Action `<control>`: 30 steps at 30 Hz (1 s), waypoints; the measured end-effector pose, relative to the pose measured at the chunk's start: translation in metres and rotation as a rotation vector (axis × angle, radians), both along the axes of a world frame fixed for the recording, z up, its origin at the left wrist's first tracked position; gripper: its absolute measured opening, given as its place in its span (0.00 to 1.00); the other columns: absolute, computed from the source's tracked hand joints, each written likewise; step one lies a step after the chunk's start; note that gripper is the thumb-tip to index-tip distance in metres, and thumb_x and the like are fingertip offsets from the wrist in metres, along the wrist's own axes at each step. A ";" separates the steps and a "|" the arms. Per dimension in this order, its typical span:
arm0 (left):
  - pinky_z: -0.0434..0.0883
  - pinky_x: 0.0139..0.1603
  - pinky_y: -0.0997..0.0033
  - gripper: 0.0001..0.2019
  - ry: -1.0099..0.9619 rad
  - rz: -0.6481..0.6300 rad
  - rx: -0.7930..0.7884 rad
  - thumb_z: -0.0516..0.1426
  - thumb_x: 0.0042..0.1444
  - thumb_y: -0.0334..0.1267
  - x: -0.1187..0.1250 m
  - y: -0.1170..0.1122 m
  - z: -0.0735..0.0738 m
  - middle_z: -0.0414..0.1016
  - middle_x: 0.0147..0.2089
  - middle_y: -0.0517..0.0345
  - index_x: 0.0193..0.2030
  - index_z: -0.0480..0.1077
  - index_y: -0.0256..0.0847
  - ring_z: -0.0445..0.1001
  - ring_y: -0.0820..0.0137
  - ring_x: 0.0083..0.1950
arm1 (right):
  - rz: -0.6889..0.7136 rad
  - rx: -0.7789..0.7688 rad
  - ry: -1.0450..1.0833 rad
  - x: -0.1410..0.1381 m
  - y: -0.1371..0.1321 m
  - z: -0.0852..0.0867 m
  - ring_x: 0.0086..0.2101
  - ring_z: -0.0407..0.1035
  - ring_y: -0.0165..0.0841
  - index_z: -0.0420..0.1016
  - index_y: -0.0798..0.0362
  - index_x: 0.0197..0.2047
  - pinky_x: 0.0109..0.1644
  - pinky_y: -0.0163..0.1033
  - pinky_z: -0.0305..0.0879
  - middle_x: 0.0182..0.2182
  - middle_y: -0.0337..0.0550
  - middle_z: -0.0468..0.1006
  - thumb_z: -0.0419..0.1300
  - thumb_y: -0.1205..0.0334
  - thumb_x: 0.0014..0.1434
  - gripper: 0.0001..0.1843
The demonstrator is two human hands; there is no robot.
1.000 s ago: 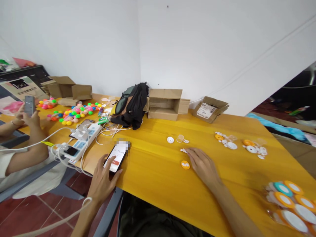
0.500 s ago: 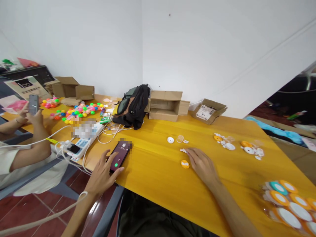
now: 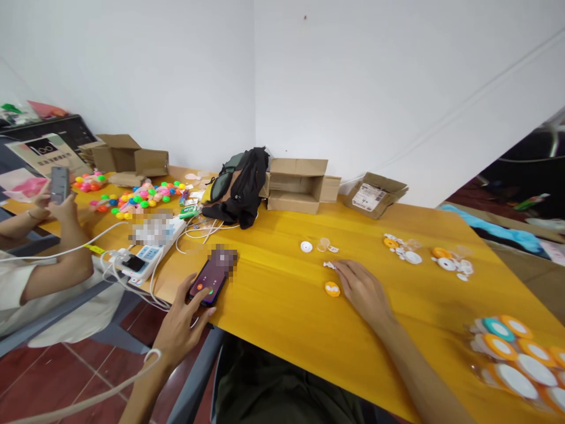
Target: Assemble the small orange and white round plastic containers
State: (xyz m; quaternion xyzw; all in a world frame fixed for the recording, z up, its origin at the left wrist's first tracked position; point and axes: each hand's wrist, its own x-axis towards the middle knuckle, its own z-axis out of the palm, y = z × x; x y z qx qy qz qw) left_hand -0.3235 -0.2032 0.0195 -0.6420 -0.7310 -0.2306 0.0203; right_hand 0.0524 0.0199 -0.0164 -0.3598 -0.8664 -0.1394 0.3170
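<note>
My left hand is over the lower end of a dark smartphone at the table's front edge. Its fingers are spread, with the index finger on the lit call screen. My right hand rests on the table, fingers together. At its fingertips is a small white plastic piece. Just left of that hand lies an orange ring with white inside. Beyond are a white disc, a clear round cup and a small white part.
Two groups of loose orange and white parts lie to the right. Several orange-rimmed round pieces stand at the front right. Behind are an open carton and a black bag. A power strip with cables lies left, beside another person's arm.
My left index finger has moved down the phone screen, where two call buttons now show. My right hand stays by the small white piece. The view has shifted slightly.
</note>
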 end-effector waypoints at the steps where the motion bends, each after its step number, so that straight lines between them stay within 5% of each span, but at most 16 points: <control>1: 0.74 0.63 0.51 0.17 -0.006 0.015 0.005 0.55 0.62 0.41 0.001 0.001 0.000 0.61 0.68 0.45 0.57 0.71 0.47 0.70 0.54 0.65 | 0.000 0.000 0.003 0.000 0.000 0.000 0.37 0.76 0.37 0.78 0.51 0.47 0.43 0.41 0.73 0.37 0.47 0.81 0.48 0.68 0.68 0.16; 12: 0.80 0.52 0.52 0.21 -0.073 0.103 0.112 0.55 0.61 0.45 0.008 0.008 -0.002 0.60 0.65 0.42 0.60 0.64 0.45 0.72 0.54 0.61 | -0.022 -0.034 0.026 -0.004 0.004 -0.003 0.37 0.76 0.37 0.79 0.49 0.46 0.44 0.41 0.73 0.37 0.46 0.81 0.50 0.69 0.67 0.17; 30: 0.77 0.56 0.48 0.27 -0.072 0.152 0.209 0.56 0.60 0.48 0.016 0.007 0.000 0.62 0.63 0.41 0.64 0.57 0.42 0.72 0.51 0.61 | -0.114 -0.154 -0.057 -0.016 0.010 0.016 0.38 0.76 0.37 0.79 0.50 0.42 0.43 0.38 0.70 0.38 0.47 0.82 0.52 0.72 0.65 0.15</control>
